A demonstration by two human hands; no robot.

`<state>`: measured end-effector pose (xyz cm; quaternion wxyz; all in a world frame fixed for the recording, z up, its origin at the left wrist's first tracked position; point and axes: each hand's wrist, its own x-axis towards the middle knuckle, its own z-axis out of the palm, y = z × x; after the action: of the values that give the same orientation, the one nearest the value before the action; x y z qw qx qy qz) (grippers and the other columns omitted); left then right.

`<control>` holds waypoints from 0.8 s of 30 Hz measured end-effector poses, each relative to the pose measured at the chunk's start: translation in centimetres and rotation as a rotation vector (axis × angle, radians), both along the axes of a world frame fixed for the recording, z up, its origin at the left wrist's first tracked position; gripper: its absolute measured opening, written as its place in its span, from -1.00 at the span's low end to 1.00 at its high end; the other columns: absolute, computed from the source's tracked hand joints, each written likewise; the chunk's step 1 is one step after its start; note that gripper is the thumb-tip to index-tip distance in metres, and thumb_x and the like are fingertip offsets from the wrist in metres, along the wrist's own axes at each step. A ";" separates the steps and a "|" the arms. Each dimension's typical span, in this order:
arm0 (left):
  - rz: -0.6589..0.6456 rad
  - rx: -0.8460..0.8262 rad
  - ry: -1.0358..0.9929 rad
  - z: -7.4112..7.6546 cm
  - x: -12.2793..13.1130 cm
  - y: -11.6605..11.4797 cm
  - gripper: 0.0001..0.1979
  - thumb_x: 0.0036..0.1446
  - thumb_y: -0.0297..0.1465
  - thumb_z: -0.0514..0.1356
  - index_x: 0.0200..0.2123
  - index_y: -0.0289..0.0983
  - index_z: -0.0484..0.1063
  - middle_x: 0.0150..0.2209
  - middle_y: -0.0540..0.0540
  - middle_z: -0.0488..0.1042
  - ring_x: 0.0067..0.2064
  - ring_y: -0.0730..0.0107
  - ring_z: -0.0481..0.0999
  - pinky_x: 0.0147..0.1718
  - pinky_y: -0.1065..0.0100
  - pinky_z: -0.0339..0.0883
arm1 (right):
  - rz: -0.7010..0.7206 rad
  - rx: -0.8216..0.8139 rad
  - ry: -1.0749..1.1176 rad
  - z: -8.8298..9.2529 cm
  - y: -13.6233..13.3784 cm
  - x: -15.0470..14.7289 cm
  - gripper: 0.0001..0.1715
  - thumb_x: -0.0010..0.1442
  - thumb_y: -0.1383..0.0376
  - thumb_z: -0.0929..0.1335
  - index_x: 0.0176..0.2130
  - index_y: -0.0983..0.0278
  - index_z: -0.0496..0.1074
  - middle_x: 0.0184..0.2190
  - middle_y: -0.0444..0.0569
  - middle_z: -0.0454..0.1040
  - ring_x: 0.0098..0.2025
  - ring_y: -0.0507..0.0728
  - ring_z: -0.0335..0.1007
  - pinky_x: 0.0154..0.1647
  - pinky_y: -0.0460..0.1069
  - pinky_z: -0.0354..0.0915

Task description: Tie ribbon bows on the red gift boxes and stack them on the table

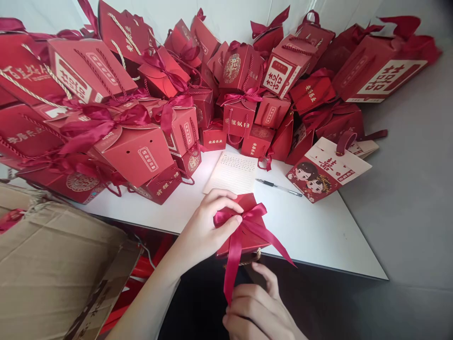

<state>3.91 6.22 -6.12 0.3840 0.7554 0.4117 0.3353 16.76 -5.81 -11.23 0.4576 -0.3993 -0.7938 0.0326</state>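
One white tabletop (318, 236) carried most of what was there. To its left stood one cardboard carton (53, 269); reddish material showed at its upper left, though whether it lay inside could not be told. Piled across the back were more than twenty red gift boxes (242, 66), overlapping too much for an exact count, many with bows, corded handles or gold lettering. Those facing forward were closed, so their contents could not be seen. At the right stood one white-topped box (313, 174) printed with two cartoon figures, another pale-topped one partly hidden behind it. Before the pile lay one sheet of lined paper (231, 172) with writing on it.

One red box (251, 242) sat at the near edge, directly under the fingers of the left hand (208, 222), whose thumb and fingertips pinched the knot of its crimson ribbon (234, 259). The right hand (256, 300), below the box, had its fingers curled closed on one ribbon tail, the index finger lifted just beside a gold cord (258, 255). One capped pen (279, 187) lay right of the paper.
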 end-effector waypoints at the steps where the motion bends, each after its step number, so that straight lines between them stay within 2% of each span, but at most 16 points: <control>1: -0.003 -0.001 0.013 0.0 0.0 0.1 -0.90 0.10 -0.42 0.13 -0.35 -0.20 0.45 -0.08 -0.09 0.36 0.02 0.30 0.36 0.06 0.24 0.24 | 0.065 -0.031 0.039 0.1 -0.2 0.4 -0.78 0.23 0.44 0.25 -0.40 0.25 0.39 -0.62 -0.24 0.43 -0.53 -0.04 0.40 0.02 0.07 0.27; 3: -0.011 0.003 0.035 0.0 -0.2 0.2 -0.91 0.08 -0.40 0.14 -0.39 -0.19 0.46 -0.08 -0.09 0.36 0.01 0.28 0.37 0.03 0.24 0.26 | 0.132 -0.051 0.253 0.8 -0.1 1.6 -0.78 0.29 0.36 0.20 -0.35 0.25 0.36 -0.65 -0.20 0.38 -0.61 -0.02 0.33 -0.30 0.02 0.38; 4: -0.016 0.007 0.043 0.0 -0.2 0.3 -0.92 0.07 -0.39 0.15 -0.39 -0.19 0.46 -0.08 -0.09 0.36 0.01 0.28 0.38 0.02 0.24 0.28 | 0.107 -0.047 0.403 1.4 0.3 2.3 -0.78 0.30 0.32 0.18 -0.35 0.24 0.34 -0.65 -0.19 0.34 -0.63 0.00 0.29 -0.46 -0.01 0.34; 6: -0.023 0.008 0.061 0.1 -0.3 0.3 -0.93 0.06 -0.39 0.17 -0.39 -0.18 0.46 -0.08 -0.09 0.36 0.00 0.27 0.39 0.00 0.25 0.30 | -0.113 -0.025 0.644 2.7 1.7 3.7 -0.75 0.30 0.29 0.18 -0.40 0.23 0.31 -0.65 -0.17 0.27 -0.63 0.02 0.22 -0.60 -0.04 0.20; 7: -0.026 0.006 0.068 0.2 -0.4 0.4 -0.93 0.05 -0.38 0.17 -0.40 -0.18 0.46 -0.08 -0.08 0.37 0.00 0.27 0.40 0.00 0.26 0.30 | -0.243 -0.081 0.661 3.3 2.7 4.2 -0.73 0.28 0.29 0.19 -0.45 0.23 0.30 -0.64 -0.17 0.24 -0.61 0.02 0.21 -0.58 -0.05 0.18; 8: -0.031 0.006 0.072 0.3 -0.4 0.4 -0.94 0.05 -0.38 0.17 -0.39 -0.18 0.46 -0.07 -0.08 0.37 0.00 0.27 0.40 -0.01 0.26 0.31 | -0.331 -0.217 0.584 3.8 3.8 4.6 -0.69 0.27 0.26 0.21 -0.49 0.25 0.30 -0.61 -0.14 0.27 -0.57 0.03 0.23 -0.56 -0.06 0.18; 10: -0.044 0.017 0.060 0.4 -0.3 0.4 -0.93 0.04 -0.39 0.18 -0.36 -0.18 0.45 -0.05 -0.08 0.37 0.03 0.27 0.38 0.02 0.26 0.28 | -0.349 -0.491 0.438 4.5 6.0 5.0 -0.68 0.24 0.14 0.24 -0.47 0.26 0.34 -0.55 -0.11 0.34 -0.48 0.05 0.28 -0.52 -0.07 0.19; 12: -0.045 0.055 0.015 0.3 -0.1 0.2 -0.87 0.04 -0.38 0.19 -0.28 -0.19 0.43 -0.02 -0.09 0.35 0.08 0.26 0.33 0.08 0.25 0.22 | -0.300 -0.656 0.414 4.7 7.7 4.9 -0.62 0.21 0.04 0.24 -0.44 0.26 0.33 -0.53 -0.12 0.35 -0.46 0.05 0.27 -0.48 -0.08 0.20; 14: 0.015 0.087 -0.064 0.0 0.0 0.0 -0.79 0.07 -0.36 0.17 -0.17 -0.19 0.38 0.02 -0.12 0.32 0.12 0.24 0.28 0.09 0.25 0.19 | -0.278 -0.717 0.470 4.5 8.5 4.5 -0.56 0.20 -0.01 0.23 -0.49 0.26 0.27 -0.57 -0.15 0.31 -0.50 0.02 0.22 -0.47 -0.09 0.17; 16: 0.172 0.081 -0.132 -0.5 0.0 -0.3 -0.74 0.12 -0.33 0.11 -0.10 -0.20 0.31 0.02 -0.14 0.30 0.08 0.25 0.31 0.01 0.26 0.25 | -0.284 -0.745 0.513 4.2 8.6 4.2 -0.51 0.19 -0.03 0.23 -0.55 0.26 0.19 -0.62 -0.19 0.24 -0.53 0.00 0.15 -0.48 -0.10 0.13; 19: 0.419 -0.014 -0.085 -0.9 -0.2 -1.1 -0.81 0.15 -0.25 0.05 -0.21 -0.22 0.27 -0.20 -0.08 0.35 -0.17 0.33 0.40 -0.23 0.35 0.31 | -0.278 -0.790 0.542 3.7 8.3 4.0 -0.50 0.17 -0.02 0.26 -0.58 0.26 0.15 -0.63 -0.21 0.17 -0.55 -0.02 0.08 -0.52 -0.11 0.07; 22: 0.427 -0.130 0.051 -0.8 -0.5 -1.8 -0.73 0.14 -0.18 0.05 -0.49 -0.23 0.17 -0.51 0.05 0.23 -0.43 0.44 0.31 -0.45 0.44 0.22 | -0.259 -0.808 0.587 3.2 8.2 4.0 -0.54 0.16 0.01 0.28 -0.57 0.25 0.15 -0.62 -0.22 0.17 -0.56 -0.02 0.06 -0.54 -0.12 0.04; 24: 0.397 -0.176 0.075 -0.7 -0.4 -2.1 -0.65 0.14 -0.17 0.06 -0.57 -0.23 0.07 -0.60 0.10 0.09 -0.54 0.51 0.19 -0.56 0.48 0.12 | -0.258 -0.795 0.622 2.8 8.2 3.9 -0.56 0.16 0.03 0.29 -0.56 0.25 0.15 -0.62 -0.22 0.17 -0.56 -0.03 0.05 -0.55 -0.12 0.03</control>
<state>3.49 4.10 -6.78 0.3593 0.6352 0.5940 0.3385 20.68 2.42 -8.47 0.4852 -0.6081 -0.4908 0.3922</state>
